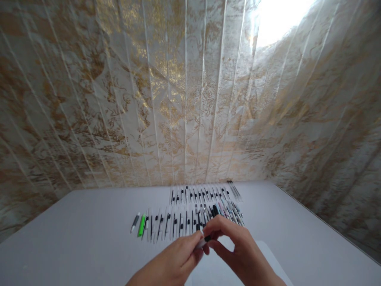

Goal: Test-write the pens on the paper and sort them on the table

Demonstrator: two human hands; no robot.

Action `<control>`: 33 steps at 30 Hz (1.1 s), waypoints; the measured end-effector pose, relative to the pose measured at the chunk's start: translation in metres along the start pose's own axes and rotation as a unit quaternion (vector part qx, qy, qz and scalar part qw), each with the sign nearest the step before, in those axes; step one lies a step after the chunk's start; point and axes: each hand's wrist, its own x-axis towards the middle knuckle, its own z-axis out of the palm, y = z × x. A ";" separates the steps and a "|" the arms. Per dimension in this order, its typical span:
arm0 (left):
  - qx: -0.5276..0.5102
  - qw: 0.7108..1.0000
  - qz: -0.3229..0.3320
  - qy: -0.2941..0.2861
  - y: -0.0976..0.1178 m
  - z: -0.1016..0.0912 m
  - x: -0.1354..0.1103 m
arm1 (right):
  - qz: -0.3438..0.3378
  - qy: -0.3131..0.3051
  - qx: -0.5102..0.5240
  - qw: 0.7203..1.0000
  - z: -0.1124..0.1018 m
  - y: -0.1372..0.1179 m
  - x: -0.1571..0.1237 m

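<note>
My left hand (175, 260) and my right hand (238, 250) meet low in the middle of the view, both pinched on one small pen (204, 240) with a white body and a black end. Just beyond them a near row of pens (190, 220) lies side by side on the white table (89, 238). A green marker (141, 225) and a grey pen (135, 222) lie at that row's left end. A second, far row of pens (202, 194) lies closer to the wall.
A gold and white patterned curtain (166, 95) hangs behind and to the right of the table. Bright light comes through at the top right (279, 16). A pale sheet (268, 254) lies under my right hand.
</note>
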 end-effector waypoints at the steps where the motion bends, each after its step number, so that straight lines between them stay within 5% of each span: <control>1: 0.006 1.000 -0.001 -0.004 -0.001 -0.001 0.000 | -0.006 -0.008 -0.022 1.000 -0.001 -0.001 -0.001; 10: 0.044 0.999 -0.005 -0.022 -0.012 0.008 0.003 | -0.025 -0.078 -0.158 0.984 0.008 -0.002 -0.003; 16: 0.050 0.999 -0.003 -0.013 -0.009 0.006 0.004 | 0.057 -0.058 -0.165 0.983 0.000 -0.002 -0.004; 21: 0.062 0.998 -0.010 -0.001 -0.013 0.007 0.003 | 0.017 -0.077 -0.196 0.977 0.003 0.000 -0.005; 33: 0.050 0.999 -0.009 -0.005 -0.020 0.009 0.004 | 0.049 -0.098 -0.201 0.973 0.004 0.004 -0.005</control>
